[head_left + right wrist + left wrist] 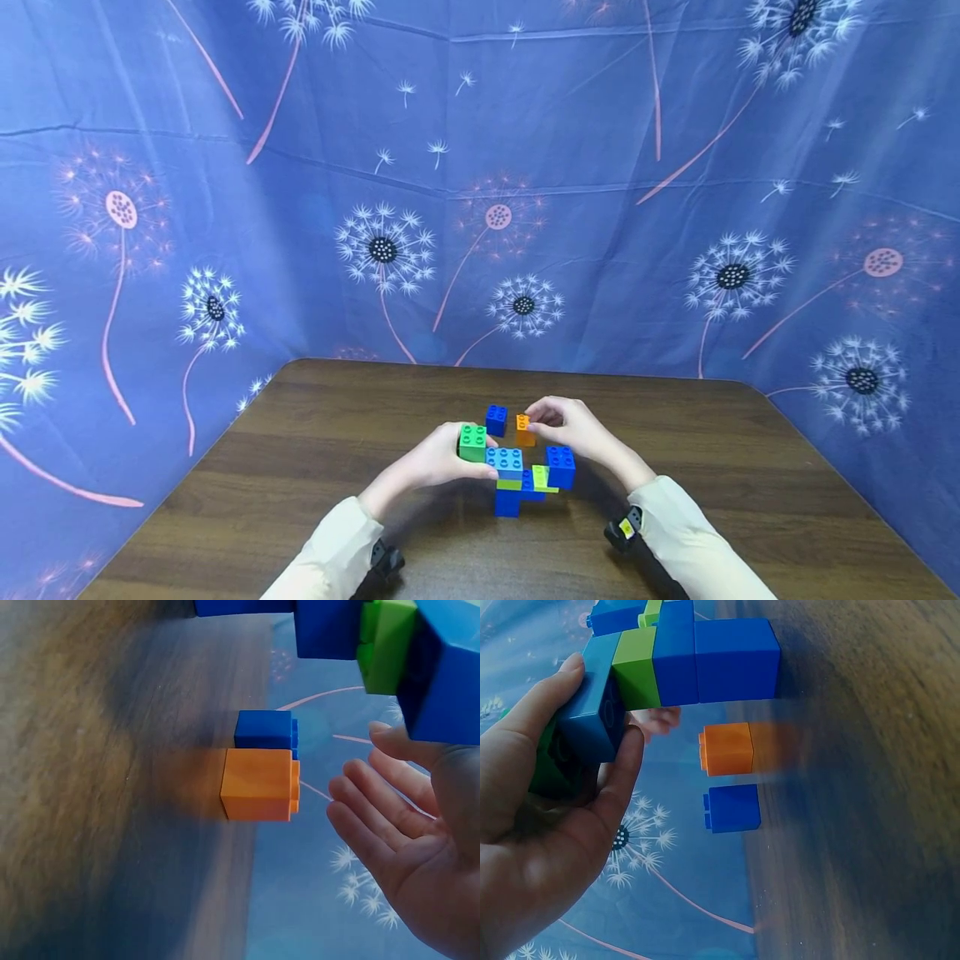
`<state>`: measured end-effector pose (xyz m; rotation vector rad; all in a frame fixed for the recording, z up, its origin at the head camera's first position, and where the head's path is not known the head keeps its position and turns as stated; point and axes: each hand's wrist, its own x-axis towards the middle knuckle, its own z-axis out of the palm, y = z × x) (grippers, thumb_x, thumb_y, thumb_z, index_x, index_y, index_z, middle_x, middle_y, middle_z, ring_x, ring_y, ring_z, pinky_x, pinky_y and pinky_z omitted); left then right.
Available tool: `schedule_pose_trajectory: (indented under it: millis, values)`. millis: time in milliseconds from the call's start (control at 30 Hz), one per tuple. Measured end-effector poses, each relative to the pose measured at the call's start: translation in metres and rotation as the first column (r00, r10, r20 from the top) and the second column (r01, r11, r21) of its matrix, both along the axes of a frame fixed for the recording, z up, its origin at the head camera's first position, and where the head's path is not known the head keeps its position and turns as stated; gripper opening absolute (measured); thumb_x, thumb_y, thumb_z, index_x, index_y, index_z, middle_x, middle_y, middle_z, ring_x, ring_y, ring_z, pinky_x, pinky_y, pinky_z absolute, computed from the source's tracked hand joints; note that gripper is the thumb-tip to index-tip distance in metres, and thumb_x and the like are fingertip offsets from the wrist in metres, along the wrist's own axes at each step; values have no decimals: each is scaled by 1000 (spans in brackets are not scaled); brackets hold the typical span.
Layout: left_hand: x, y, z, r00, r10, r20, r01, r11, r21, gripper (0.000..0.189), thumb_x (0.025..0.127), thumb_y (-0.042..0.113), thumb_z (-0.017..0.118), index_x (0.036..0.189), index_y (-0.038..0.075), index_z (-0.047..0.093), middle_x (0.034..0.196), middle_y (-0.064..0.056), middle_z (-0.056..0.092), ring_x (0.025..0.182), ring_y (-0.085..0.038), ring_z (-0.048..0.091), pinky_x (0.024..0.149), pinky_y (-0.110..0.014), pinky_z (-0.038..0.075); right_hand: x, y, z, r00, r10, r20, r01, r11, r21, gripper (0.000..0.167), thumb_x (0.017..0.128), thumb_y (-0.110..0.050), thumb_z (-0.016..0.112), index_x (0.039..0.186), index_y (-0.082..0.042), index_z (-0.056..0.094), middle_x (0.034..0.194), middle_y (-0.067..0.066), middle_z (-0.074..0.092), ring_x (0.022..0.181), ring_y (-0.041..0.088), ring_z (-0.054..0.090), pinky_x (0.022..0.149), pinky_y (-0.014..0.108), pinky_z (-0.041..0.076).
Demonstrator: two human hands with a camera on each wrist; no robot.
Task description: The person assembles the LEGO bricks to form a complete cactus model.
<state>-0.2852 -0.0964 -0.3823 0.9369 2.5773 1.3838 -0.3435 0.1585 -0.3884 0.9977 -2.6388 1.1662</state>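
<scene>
My left hand (438, 458) grips a structure of toy building bricks at its left end, thumb and fingers around the light blue brick (592, 697). A green brick (472, 443) sits at that end, partly within the hand. The structure also has lime bricks (636, 669) and dark blue bricks (736, 660), with a blue brick (560, 467) raised at its right end. Beyond it, an orange brick (257, 784) stands upright on the table, studs up. My right hand (573, 425) is beside the orange brick, fingers spread and apart from it in the right wrist view.
A loose dark blue brick (496, 420) stands on the brown wooden table (360, 400), just left of the orange one. Behind the table hangs a blue cloth (600, 250) with a dandelion pattern. Dark wrist cameras (622, 531) are worn at both sleeves.
</scene>
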Motion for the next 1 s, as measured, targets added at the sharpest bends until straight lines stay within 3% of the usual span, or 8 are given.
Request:
schedule_pose_trajectory:
  millis: [233,400,533,800,1000]
  values:
    - [-2,-1,0,1000,2,-26,-2,1000,-16,32,77,24,78,101,7,67,83,0,65,68,-4,53,64,-20,47,-11,-14,1,1000,23,-14,-22,1000,13,26,86,-18,68,104,0,65,94,9,69,82,17,65,75,25,53]
    - [-2,-1,-1,1000,4,-10,-4,1000,-16,32,77,27,77,102,9,67,84,4,66,69,-3,56,66,-21,49,-18,-23,-3,994,52,-94,-52,999,6,29,83,-16,71,103,3,64,97,16,67,86,27,66,78,35,54]
    - [-2,0,-1,1000,4,-6,-4,1000,-13,32,78,27,77,102,9,67,84,3,66,69,-3,57,66,-20,49,-23,-28,-4,988,62,-145,-57,998,37,31,82,-19,72,104,0,65,100,13,66,92,28,64,82,37,53]
    - [-2,1,-1,1000,1,-31,-2,1000,-22,32,77,25,78,101,8,67,85,1,65,70,-2,56,67,-19,48,-26,-36,-2,993,62,-102,-58,997,50,35,82,-23,73,108,-2,64,103,10,65,96,26,62,87,40,50]
    - [-2,1,-2,1000,0,-11,0,1000,-12,32,77,26,77,102,9,67,84,4,65,70,-2,57,67,-20,49,-33,-39,-9,993,43,-106,-35,996,76,38,81,-27,73,110,-4,64,105,7,66,99,23,61,88,40,50]
